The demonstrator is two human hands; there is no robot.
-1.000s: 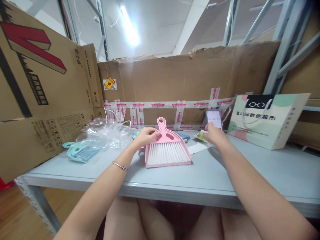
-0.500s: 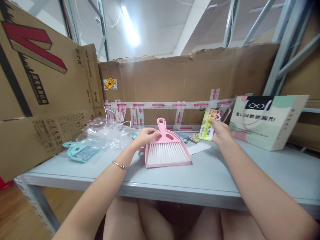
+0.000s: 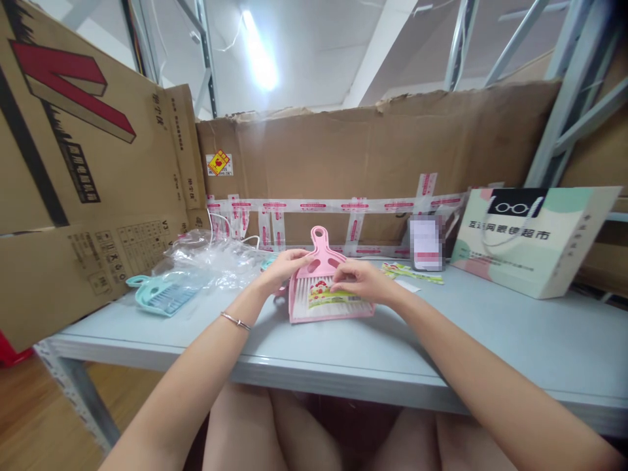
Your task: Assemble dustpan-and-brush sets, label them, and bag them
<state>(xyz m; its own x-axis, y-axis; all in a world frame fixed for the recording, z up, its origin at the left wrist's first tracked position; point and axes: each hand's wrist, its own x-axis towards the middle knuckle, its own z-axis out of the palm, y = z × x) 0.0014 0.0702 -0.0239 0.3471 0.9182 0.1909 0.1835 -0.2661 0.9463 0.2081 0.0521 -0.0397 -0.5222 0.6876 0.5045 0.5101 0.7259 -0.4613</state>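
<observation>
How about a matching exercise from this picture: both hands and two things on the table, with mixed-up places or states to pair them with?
Column one:
1. Left hand
2. Right hand
3. Teal dustpan
4. Phone

Column two:
A. Propped upright at the back, beside the paper bag
B. Holding the printed card in front of the white bristles
C. Lying at the left of the table, near the clear plastic wrap
D. Gripping the pink brush and dustpan just below the handle

Right pairs: 1-D, 2-B, 3-C, 4-A.
</observation>
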